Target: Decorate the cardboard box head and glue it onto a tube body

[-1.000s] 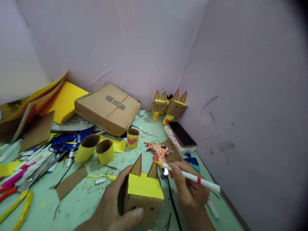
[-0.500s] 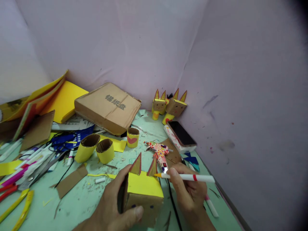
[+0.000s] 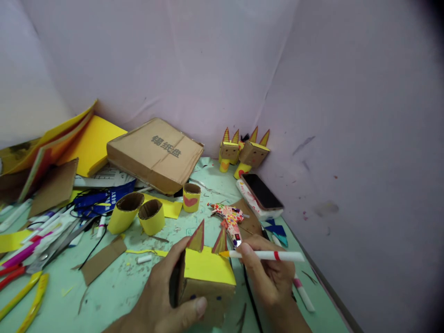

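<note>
My left hand (image 3: pixel 163 291) is wrapped round a small cardboard box head (image 3: pixel 207 282) with a yellow top, two dark eye dots and two pointed ears. The ears are edged in reddish brown. Between the fingers of my right hand (image 3: pixel 268 273) is a white marker (image 3: pixel 280 255) with a red band. Its orange tip lies at the base of the right ear (image 3: pixel 220 243). Just beyond stands a patterned glue gun (image 3: pixel 231 219), its black cord running down past the box. The lower part of the box is partly covered by my left thumb.
Yellow-wrapped cardboard tubes (image 3: pixel 151 217) stand left of centre, one with a heart (image 3: pixel 191 198). A large cardboard box (image 3: pixel 156 155) lies behind them. Markers, scissors (image 3: pixel 45 259) and scraps crowd the left. At the back right are finished-looking figures (image 3: pixel 255 152) and a phone (image 3: pixel 262 192) on a tissue pack.
The marker in my right hand has shifted slightly left and down at the base of the right ear. My left hand and the box stay in place.
</note>
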The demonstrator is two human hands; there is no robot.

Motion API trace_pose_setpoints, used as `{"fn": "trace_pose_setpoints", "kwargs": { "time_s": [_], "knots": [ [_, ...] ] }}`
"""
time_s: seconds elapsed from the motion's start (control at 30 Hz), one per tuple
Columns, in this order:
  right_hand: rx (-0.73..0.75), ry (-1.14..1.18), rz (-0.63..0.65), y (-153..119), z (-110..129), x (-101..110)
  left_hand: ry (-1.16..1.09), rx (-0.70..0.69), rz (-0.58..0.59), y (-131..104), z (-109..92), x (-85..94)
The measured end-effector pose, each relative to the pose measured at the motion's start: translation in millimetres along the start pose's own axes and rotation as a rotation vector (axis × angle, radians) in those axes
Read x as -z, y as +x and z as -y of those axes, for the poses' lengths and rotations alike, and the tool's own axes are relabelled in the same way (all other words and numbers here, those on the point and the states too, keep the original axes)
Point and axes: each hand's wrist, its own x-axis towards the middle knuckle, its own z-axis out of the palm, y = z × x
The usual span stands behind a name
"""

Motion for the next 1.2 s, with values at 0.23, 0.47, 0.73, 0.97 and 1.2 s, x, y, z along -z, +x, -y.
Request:
{"fn": "trace_pose_setpoints", "kwargs": {
  "time_s": [0.23, 0.47, 0.73, 0.97, 1.2],
  "knots": [
    [-0.048, -0.018, -0.130, 1.4, 6.2, -3.1, -0.025, -0.019, 0.018, 0.8, -2.2, 0.0],
    [-0.034, -0.006, -0.103, 0.4, 4.8, -3.5, -0.036, -0.029, 0.025, 2.2, -4.0, 0.9],
    [-0.010, -0.010, -0.036, 0.4, 4.2, -2.0, -0.058, -0.020, 0.028, 1.6, -1.1, 0.7],
    [-0.008, -0.023, -0.012, 1.1, 5.2, -2.5, -0.020, 0.021, 0.044, 1.6, -2.9, 2.5],
    [-0.089, -0.014, -0.174, 1.1, 9.6, -5.3, -0.044, 0.003, 0.073, 3.4, -8.1, 2.6]
  ]
}}
